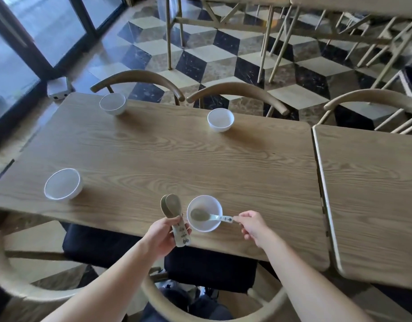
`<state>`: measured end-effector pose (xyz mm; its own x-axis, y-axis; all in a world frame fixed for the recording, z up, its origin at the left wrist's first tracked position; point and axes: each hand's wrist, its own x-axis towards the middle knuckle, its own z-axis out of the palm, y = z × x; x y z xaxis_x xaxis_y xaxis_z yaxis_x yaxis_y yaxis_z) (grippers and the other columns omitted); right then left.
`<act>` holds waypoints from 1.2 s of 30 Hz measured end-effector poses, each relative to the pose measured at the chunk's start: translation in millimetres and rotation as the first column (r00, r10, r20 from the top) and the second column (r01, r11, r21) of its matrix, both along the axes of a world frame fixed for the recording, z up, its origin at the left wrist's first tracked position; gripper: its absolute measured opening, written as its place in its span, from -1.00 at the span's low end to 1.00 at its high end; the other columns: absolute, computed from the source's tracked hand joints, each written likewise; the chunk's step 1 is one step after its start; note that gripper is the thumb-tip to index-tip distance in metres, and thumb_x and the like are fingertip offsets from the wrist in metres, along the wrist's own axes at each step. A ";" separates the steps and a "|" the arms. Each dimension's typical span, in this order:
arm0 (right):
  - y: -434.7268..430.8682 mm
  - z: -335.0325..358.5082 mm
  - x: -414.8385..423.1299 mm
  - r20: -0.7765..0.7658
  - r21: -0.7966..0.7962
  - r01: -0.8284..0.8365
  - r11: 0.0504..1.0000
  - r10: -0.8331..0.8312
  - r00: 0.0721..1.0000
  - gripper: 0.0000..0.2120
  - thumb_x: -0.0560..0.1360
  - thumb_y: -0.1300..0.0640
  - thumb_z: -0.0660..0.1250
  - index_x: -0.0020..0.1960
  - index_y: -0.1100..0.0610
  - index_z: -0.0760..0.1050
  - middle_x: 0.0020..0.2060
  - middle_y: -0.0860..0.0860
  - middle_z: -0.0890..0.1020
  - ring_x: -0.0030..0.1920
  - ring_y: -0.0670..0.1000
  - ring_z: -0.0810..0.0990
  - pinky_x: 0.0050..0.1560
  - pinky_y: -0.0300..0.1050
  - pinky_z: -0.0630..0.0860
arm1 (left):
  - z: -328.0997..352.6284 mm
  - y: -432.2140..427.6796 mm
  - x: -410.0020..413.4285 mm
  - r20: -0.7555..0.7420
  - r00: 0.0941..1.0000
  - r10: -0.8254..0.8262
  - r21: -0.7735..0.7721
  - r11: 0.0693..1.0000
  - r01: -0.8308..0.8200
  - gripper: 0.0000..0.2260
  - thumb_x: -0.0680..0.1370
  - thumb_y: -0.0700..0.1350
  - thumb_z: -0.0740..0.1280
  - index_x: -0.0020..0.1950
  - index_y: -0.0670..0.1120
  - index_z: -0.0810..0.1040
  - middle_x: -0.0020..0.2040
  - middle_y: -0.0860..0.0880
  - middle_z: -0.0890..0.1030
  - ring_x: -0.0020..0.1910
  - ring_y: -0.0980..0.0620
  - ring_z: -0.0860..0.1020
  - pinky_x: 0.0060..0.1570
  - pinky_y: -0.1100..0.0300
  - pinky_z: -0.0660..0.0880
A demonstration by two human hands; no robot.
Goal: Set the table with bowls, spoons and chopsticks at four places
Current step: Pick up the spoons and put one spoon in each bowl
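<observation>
Several white bowls stand on the wooden table: one far left, one far middle, one near left and one right in front of me. My right hand pinches the handle end of a ceramic spoon whose scoop lies inside the front bowl. My left hand grips a stack of spoons by their handles, scoops up, just left of that bowl. No chopsticks are in sight.
Curved wooden chairs stand at the far side and close to me. A second table butts against the right edge. More tables and chairs stand on the checkered floor behind.
</observation>
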<state>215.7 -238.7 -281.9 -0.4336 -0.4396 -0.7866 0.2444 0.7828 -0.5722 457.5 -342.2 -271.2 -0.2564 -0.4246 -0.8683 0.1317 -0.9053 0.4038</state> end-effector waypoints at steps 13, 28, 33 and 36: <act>-11.9 54.3 37.2 0.111 -0.273 -0.196 0.942 0.234 0.966 -0.79 0.51 0.00 0.39 0.02 0.14 0.59 -0.21 0.00 0.65 -0.47 -0.11 0.44 -0.48 -0.24 0.28 | 27.0 -5.6 -60.7 -0.108 0.974 -0.199 -0.102 0.977 0.188 -0.69 0.53 -0.20 0.42 0.22 -0.32 0.54 -0.11 -0.23 0.71 0.00 -0.24 0.66 0.08 -0.16 0.60; -10.4 47.9 51.3 0.174 -0.324 -0.155 0.933 0.219 0.960 -0.93 0.51 0.23 0.41 -0.03 0.09 0.60 -0.32 0.00 0.57 -0.50 -0.14 0.42 -0.48 -0.26 0.31 | 31.1 -1.4 -56.5 -0.117 0.965 -0.235 -0.104 0.969 0.223 -0.70 0.47 -0.39 0.36 0.19 -0.23 0.60 -0.06 -0.23 0.69 -0.05 -0.18 0.63 -0.13 -0.01 0.62; -19.4 50.7 43.4 0.201 -0.322 -0.110 0.940 0.181 0.963 -0.86 0.51 0.28 0.41 0.05 0.17 0.55 -0.24 0.07 0.61 -0.50 -0.10 0.49 -0.49 -0.23 0.37 | 36.5 -9.4 -53.0 -0.104 0.964 -0.246 -0.117 0.965 0.233 -0.75 0.57 -0.38 0.27 0.22 -0.26 0.58 0.01 -0.24 0.68 0.01 -0.17 0.62 -0.01 -0.01 0.59; -30.0 53.2 31.0 0.207 -0.338 -0.086 0.937 0.164 0.964 -0.89 0.50 0.33 0.39 0.02 0.21 0.55 -0.20 0.13 0.63 -0.51 -0.08 0.50 -0.55 -0.25 0.34 | 39.5 -20.3 -56.0 -0.095 0.965 -0.246 -0.132 0.963 0.233 -0.74 0.56 -0.40 0.25 0.22 -0.25 0.57 0.07 -0.26 0.64 0.00 -0.17 0.61 0.00 -0.01 0.57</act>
<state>246.7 -268.7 -228.7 -0.1839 -0.7255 -0.6632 0.3109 0.5972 -0.7394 401.5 -362.5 -231.7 -0.4537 -0.4372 -0.7766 -0.0340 -0.8623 0.5053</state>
